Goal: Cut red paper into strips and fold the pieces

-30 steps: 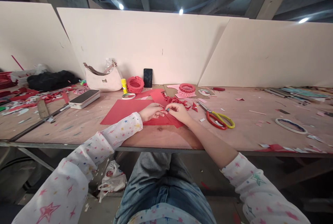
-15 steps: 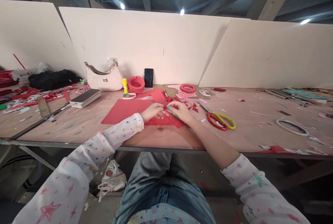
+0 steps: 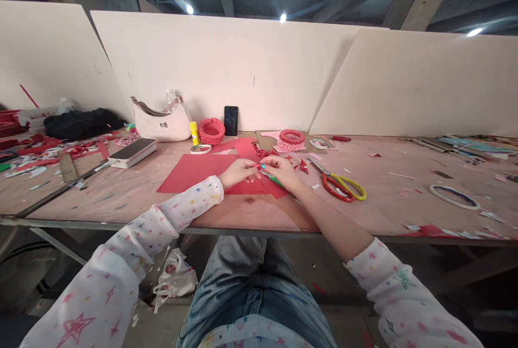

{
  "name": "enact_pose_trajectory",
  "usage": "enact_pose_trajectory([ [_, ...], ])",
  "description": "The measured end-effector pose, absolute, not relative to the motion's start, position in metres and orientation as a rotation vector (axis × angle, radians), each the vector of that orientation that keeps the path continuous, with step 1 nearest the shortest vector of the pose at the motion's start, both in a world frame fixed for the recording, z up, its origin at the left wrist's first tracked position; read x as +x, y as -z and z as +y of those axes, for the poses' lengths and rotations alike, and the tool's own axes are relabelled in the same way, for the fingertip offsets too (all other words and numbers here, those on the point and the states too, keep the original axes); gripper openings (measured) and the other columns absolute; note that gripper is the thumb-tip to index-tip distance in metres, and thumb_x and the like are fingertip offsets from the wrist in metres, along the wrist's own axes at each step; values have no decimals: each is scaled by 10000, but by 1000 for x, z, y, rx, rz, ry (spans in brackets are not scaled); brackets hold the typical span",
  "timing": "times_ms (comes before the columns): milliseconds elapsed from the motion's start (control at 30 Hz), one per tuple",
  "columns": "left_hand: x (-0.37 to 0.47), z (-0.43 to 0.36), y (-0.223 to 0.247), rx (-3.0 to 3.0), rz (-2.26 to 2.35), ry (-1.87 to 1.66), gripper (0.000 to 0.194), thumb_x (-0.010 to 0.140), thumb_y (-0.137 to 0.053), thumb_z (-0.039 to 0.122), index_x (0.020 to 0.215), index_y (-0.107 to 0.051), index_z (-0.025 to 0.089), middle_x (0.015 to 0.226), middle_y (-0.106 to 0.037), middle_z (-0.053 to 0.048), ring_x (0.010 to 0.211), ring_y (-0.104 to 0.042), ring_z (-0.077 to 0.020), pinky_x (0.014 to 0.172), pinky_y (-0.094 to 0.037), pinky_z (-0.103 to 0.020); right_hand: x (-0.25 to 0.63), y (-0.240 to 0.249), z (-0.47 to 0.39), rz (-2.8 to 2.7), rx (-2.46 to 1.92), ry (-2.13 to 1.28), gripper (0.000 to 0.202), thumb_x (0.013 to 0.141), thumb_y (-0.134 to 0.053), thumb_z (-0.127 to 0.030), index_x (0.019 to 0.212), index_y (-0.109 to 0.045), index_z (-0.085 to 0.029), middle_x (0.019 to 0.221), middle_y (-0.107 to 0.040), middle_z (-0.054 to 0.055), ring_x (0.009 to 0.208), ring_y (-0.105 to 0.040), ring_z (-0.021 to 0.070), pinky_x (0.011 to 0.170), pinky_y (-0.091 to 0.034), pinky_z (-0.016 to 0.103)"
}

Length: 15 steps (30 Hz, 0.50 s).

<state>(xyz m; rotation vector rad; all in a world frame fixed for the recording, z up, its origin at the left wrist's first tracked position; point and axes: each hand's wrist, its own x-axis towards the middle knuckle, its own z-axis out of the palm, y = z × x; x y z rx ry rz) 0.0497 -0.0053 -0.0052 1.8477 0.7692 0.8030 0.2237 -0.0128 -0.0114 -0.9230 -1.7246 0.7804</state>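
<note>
My left hand (image 3: pixel 238 172) and my right hand (image 3: pixel 280 170) meet over red paper sheets (image 3: pixel 194 172) near the table's front. Between their fingertips is a small piece of red paper (image 3: pixel 258 165), pinched from both sides; its exact shape is mostly hidden. A green and white object (image 3: pixel 275 179), partly covered by my right hand, lies on the sheets; I cannot make out its kind. Small red paper pieces (image 3: pixel 303 166) are scattered just beyond my right hand. To its right, scissors (image 3: pixel 343 186) with red and yellow handles lie on the table.
Behind the sheets stand stacked red paper rings (image 3: pixel 211 131), pink and red rings (image 3: pixel 292 140), a glue stick (image 3: pixel 195 133) and an upright phone (image 3: pixel 231 121). A handbag (image 3: pixel 162 121) and a white boxy device (image 3: pixel 133 152) are at left. A tape roll (image 3: pixel 454 197) lies right.
My fingertips have shifted slightly around the small red paper piece, and my left fingers look more drawn in. The surrounding things stay put.
</note>
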Motion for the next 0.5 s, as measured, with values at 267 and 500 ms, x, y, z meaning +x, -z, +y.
enact_pose_trajectory([
  [267, 50, -3, 9, 1972, 758, -836, 289, 844, -433, 346, 715, -538, 110, 719, -648, -78, 447, -529, -71, 426, -384, -168, 227, 13, -10, -1775, -979, -757, 130, 682, -580, -265, 754, -619, -164, 768, -621, 28, 726, -542, 148, 683, -421, 277],
  [500, 46, -3, 5, 2139, 788, -790, 245, 854, -407, 273, 709, -533, 122, 642, -636, -47, 440, -540, -83, 481, -406, -190, 226, 14, -10, -1959, -994, -673, 116, 734, -497, -237, 766, -584, -168, 785, -599, 25, 735, -533, 150, 691, -402, 278],
])
